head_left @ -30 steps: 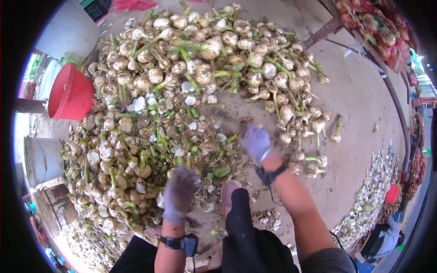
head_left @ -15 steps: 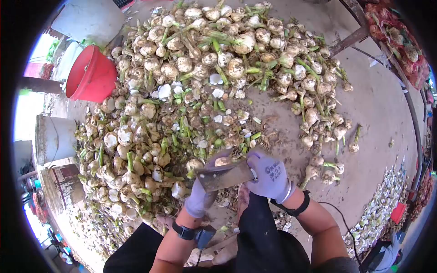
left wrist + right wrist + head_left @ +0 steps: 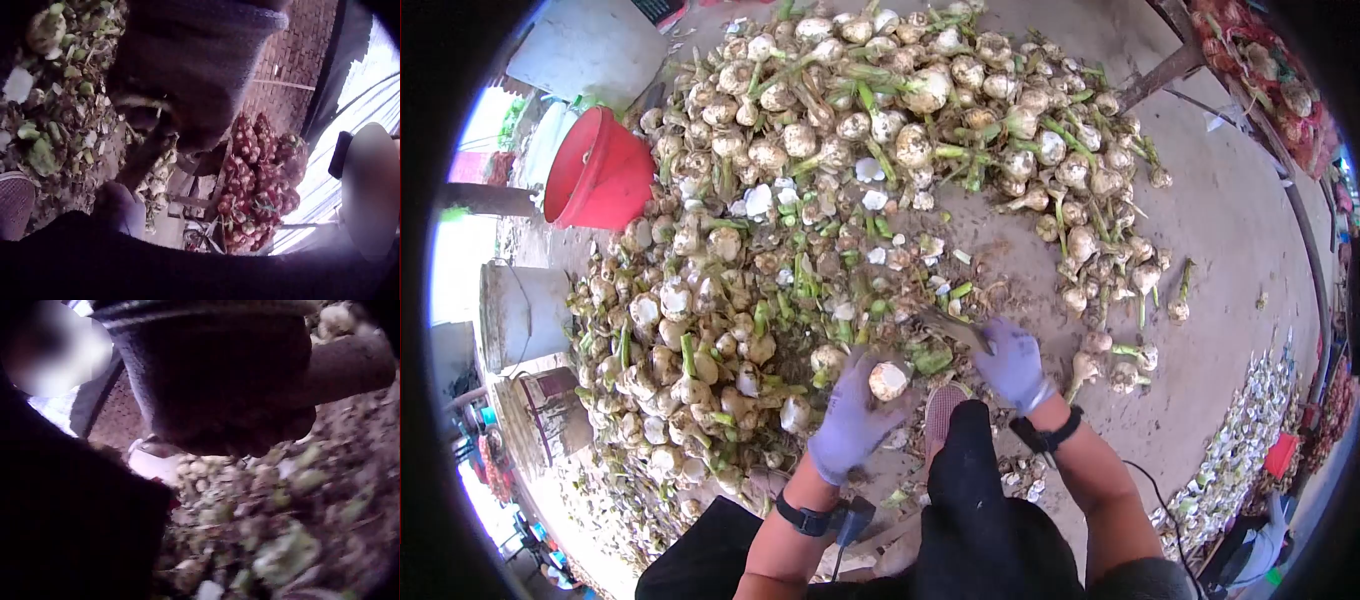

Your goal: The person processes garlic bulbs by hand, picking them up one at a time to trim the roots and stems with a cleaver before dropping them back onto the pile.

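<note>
The left hand (image 3: 852, 415) is cupping 1 garlic bulb (image 3: 888, 381), probably light, firm and papery, best gripped around its body, while the right hand (image 3: 1012, 365) is gripping the knife (image 3: 953, 328).

Garlic (image 3: 888, 381) skin papery, matt, dirt-dusted. Bucket (image 3: 595, 170) smooth red plastic; floor (image 3: 1210, 230) rough concrete. Knife (image 3: 955, 328) dull metal.

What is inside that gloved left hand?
The left hand holds one garlic bulb, pale top showing; the hand covers its underside. The right hand grips a knife.
</note>
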`<state>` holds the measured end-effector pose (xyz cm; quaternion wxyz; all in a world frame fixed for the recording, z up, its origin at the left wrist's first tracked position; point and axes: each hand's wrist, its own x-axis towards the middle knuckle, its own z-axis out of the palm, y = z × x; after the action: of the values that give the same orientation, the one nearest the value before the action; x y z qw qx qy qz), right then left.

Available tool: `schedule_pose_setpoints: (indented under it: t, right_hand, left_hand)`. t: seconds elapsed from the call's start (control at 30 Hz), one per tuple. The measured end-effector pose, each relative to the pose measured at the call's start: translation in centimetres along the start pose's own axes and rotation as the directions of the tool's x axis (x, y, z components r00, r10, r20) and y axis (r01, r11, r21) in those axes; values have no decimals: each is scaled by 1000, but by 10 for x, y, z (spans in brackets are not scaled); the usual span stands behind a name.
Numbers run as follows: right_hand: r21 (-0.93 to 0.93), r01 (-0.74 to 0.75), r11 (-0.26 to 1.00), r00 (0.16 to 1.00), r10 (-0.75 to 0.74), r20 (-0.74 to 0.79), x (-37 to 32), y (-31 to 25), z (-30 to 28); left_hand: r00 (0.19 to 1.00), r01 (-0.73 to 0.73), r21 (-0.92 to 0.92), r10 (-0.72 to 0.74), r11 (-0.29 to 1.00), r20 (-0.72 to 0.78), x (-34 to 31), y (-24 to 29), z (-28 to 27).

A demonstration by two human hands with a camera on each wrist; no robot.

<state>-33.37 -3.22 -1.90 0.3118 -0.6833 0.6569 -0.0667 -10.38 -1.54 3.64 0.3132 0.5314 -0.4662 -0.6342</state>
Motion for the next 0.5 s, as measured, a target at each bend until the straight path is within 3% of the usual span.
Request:
schedule_pose_setpoints:
  t: [0.03, 0.07, 0.1, 0.13, 0.17, 0.2, 0.23, 0.27, 0.3, 0.33, 0.37, 0.4, 0.43, 0.47, 0.5]
  right_hand:
    - [136, 4, 991, 1000, 0, -24, -6, -3, -4]
    - [273, -4, 962, 999, 16, -40, -19, -8, -6]
    - [350, -32, 936, 991, 76, -112, -23, -17, 7]
    - [345, -18, 938, 989, 67, -132, -24, -24, 7]
    - [450, -92, 889, 995, 95, 15, -26, -50, -12]
    - [537, -184, 823, 979, 107, 172, -26, -68, -21]
    - [536, -183, 824, 979, 106, 172, -19, -69, -9]
    - [529, -185, 828, 965, 52, 255, -5, -61, 13]
    - [522, -180, 834, 944, -4, 331, 13, -53, 31]
    - [332, -53, 942, 993, 13, 121, 33, -42, 44]
    - [100, 26, 995, 996, -17, -93, 54, -35, 46]
    - [129, 38, 991, 969, -5, -247, 77, -44, 21]
    - [160, 47, 986, 920, 20, -392, 105, -51, -7]
    - [15, 114, 993, 858, -90, -506, 136, -44, -21]
    - [-139, 166, 976, 776, -217, -592, 162, -36, -30]
  left_hand:
    - [978, -134, 490, 195, 861, -76, 7, 4, -6]
    - [924, -167, 857, 381, 488, -37, 8, 11, -8]
    - [921, -82, 733, 333, 676, -204, 12, 1, -8]
    - [914, -97, 734, 353, 673, -203, 15, -3, -6]
    - [917, -38, 318, 160, 947, -365, 16, -3, 1]
    - [909, 23, -180, -96, 983, -406, 15, -3, 7]
    - [925, -31, -412, -130, 911, -357, 12, 2, 9]
    - [926, -35, -410, -125, 912, -356, 9, 13, 7]
    - [887, -224, -543, -62, 809, -458, 6, 27, 1]
    - [827, -411, -633, -23, 656, -561, 5, 37, -7]
    - [803, -442, -613, -15, 655, -595, -4, 39, -30]
    - [779, -467, -593, -13, 656, -627, -18, 36, -59]
    - [672, -543, -535, -47, 648, -739, -23, 29, -78]
    - [549, -609, -465, -81, 643, -832, -27, 16, -97]
    - [596, -639, -650, -270, 411, -756, -37, -9, -119]
